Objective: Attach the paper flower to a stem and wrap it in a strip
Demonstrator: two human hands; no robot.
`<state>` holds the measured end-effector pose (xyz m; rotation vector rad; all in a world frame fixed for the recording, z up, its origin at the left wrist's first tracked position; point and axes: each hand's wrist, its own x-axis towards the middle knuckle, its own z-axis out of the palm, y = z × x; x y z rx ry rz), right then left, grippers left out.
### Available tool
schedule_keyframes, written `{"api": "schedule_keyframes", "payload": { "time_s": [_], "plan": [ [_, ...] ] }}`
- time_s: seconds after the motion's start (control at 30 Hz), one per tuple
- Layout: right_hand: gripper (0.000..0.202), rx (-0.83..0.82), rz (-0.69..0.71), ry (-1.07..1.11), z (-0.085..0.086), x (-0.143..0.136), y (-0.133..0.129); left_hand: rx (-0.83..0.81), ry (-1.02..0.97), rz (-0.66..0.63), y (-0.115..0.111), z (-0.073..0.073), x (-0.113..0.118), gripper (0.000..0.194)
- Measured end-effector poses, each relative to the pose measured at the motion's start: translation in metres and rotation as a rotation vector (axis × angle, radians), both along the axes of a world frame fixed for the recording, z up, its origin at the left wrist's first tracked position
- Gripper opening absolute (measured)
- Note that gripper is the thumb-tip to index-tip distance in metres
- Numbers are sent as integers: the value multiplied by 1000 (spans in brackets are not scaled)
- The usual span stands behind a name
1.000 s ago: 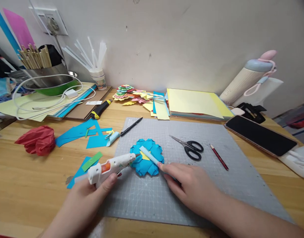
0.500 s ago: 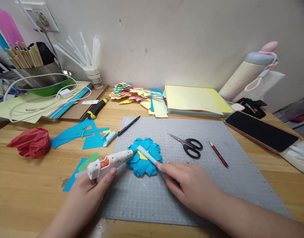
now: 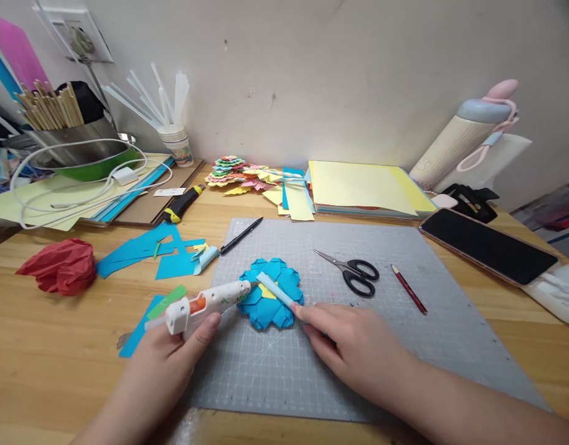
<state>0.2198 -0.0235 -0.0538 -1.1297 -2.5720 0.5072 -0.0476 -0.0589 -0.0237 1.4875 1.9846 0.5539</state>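
A blue folded-paper flower (image 3: 269, 314) with a yellow centre (image 3: 267, 293) lies on the grey cutting mat (image 3: 340, 383). My left hand (image 3: 185, 346) is closed round a white hot glue gun (image 3: 214, 301), its nozzle pointing right at the flower's left side, by the near end of a paper roll. That pale blue paper roll (image 3: 275, 288) slants across the flower's middle. My right hand (image 3: 349, 334) pinches the roll's lower right end between fingertips. Whether the roll touches the flower, I cannot tell.
Black-handled scissors (image 3: 353, 272), a red pencil (image 3: 409, 290) and a black pen (image 3: 241, 235) lie on the mat. Blue paper scraps (image 3: 140, 247) and crumpled red paper (image 3: 64, 267) are at left. A phone (image 3: 488, 244) lies right; a paper stack (image 3: 362, 185) sits behind.
Hardly anything differs. The view has shifted very slightly; both hands, the glue gun and the paper roll keep nearly the same places over the flower.
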Motion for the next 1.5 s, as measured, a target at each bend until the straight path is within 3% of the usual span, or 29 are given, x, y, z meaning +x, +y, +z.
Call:
{"api": "schedule_keyframes", "payload": {
  "time_s": [0.2,0.93,1.07,1.23,1.5],
  "plan": [
    [35,-1,2,0,1,0,0,-28,26,11,0,0,0,50],
    [33,0,4,-7,1,0,0,135,-25,40,0,-4,-4,46],
    [33,-8,4,-18,1,-1,1,198,6,-19,-5,-4,-3,40],
    [32,-15,-10,-32,1,-1,0,303,74,-210,-9,-3,1,29],
    [32,-13,-11,-21,2,0,0,350,195,-239,-7,-6,0,28]
  ]
}}
